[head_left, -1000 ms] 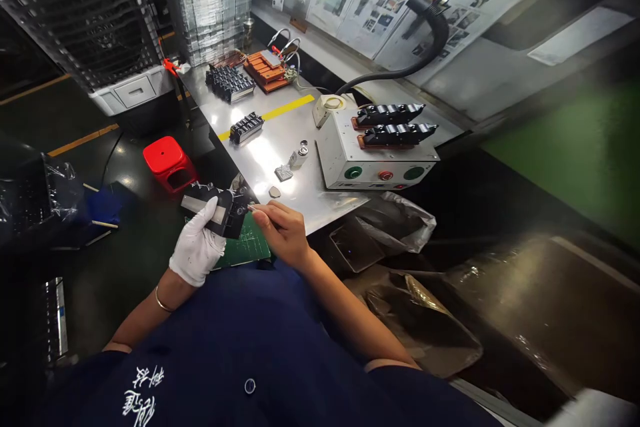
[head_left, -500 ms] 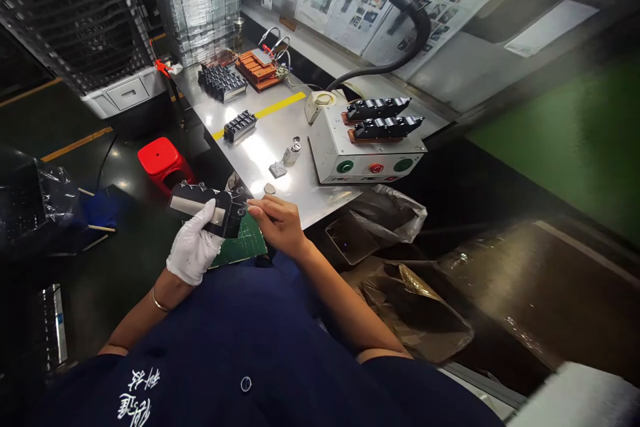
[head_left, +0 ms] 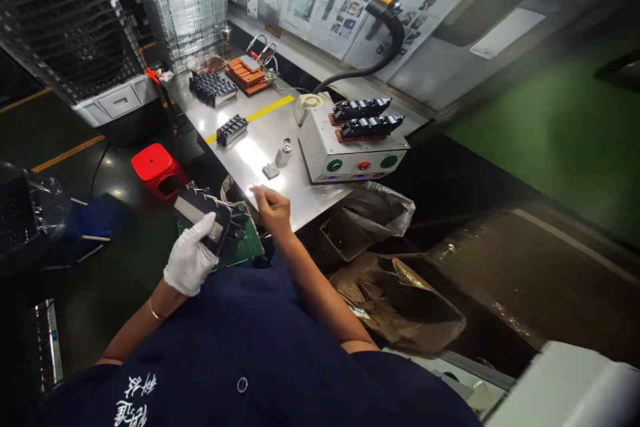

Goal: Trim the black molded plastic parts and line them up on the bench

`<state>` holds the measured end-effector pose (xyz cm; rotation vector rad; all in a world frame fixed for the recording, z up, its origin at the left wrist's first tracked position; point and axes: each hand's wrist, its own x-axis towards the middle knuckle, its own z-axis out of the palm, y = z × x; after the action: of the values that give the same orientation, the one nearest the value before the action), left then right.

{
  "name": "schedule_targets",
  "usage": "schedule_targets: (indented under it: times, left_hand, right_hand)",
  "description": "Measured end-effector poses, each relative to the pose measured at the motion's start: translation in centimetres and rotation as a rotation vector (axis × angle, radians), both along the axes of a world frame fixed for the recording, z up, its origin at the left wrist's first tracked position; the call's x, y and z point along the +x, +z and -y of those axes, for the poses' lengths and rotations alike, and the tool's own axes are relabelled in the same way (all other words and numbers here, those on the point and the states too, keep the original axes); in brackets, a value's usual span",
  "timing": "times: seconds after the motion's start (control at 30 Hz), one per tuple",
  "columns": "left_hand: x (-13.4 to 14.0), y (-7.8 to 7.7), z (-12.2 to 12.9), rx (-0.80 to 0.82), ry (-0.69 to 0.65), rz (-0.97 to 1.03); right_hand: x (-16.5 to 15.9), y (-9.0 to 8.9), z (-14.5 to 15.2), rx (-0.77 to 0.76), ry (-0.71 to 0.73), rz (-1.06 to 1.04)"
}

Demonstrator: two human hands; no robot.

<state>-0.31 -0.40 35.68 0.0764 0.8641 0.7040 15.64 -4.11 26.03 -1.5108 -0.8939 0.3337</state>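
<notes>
My left hand (head_left: 190, 260), in a white glove, is closed around a black moulded plastic part (head_left: 197, 207) with a pale flat strip along its side. The part is held tilted, in front of my body. My bare right hand (head_left: 274, 210) is apart from it, above the near edge of the metal table (head_left: 320, 203). Its thumb and fingers are pinched together; whatever is between them is too small to make out. Just beyond the fingers, a small grey square block (head_left: 271, 171) lies beside a small metal bottle (head_left: 284, 152).
A white control box (head_left: 350, 153) with push buttons carries two black parts (head_left: 370, 127). Similar black parts (head_left: 213, 88) and an orange fixture (head_left: 247, 75) stand farther back. A red stool (head_left: 155, 163) is at left. Open bags (head_left: 400, 300) lie at right, below the table.
My right hand has moved off the end of the black part, towards the table edge. My left hand has tilted the part, its near end lower. The camera view has shifted slightly.
</notes>
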Motion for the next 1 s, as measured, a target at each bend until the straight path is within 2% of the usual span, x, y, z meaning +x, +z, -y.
schedule_targets:
  times: [0.07,0.13,0.3,0.43,0.53,0.67,0.77,0.83,0.93,1.0]
  left_hand:
    - [-0.2,0.1,0.2,-0.011,-0.033,-0.013]
    - [-0.3,-0.2,0.0,-0.004,-0.014,0.007]
    - [-0.3,-1.6,-1.4,-0.008,0.018,0.050]
    - [-0.2,-1.6,-1.3,-0.008,0.033,0.017]
    - [0.0,-1.6,-1.1,0.010,0.036,0.023]
    - [0.4,-2.4,-1.5,0.006,0.055,0.035]
    - [0.3,-2.7,-1.6,-0.007,0.054,0.047]
    - [-0.1,-2.4,-1.3,-0.012,0.047,0.024]
    - [-0.9,-1.9,-0.6,0.080,0.032,-0.015]
    - [-1.3,-1.8,-0.4,0.199,0.019,-0.040]
  right_hand:
    - [0.9,-0.2,0.3,-0.035,-0.030,-0.062]
    - [0.9,0.3,0.9,-0.032,0.044,-0.059]
    - [-1.5,3.1,2.4,0.083,0.240,0.075]
    - [-2.3,3.7,2.3,0.142,0.274,0.159]
    - [-2.2,3.3,2.1,0.116,0.255,0.172]
    - [-2.6,2.2,1.4,0.091,0.163,0.143]
    - [-2.8,0.8,0.3,0.058,0.116,0.076]
    - [-2.3,-0.4,-0.5,-0.011,0.067,-0.040]
    - [-0.9,-1.6,-0.7,-0.146,-0.006,-0.245]
    - [-0.4,-1.3,0.0,-0.174,0.069,-0.289]
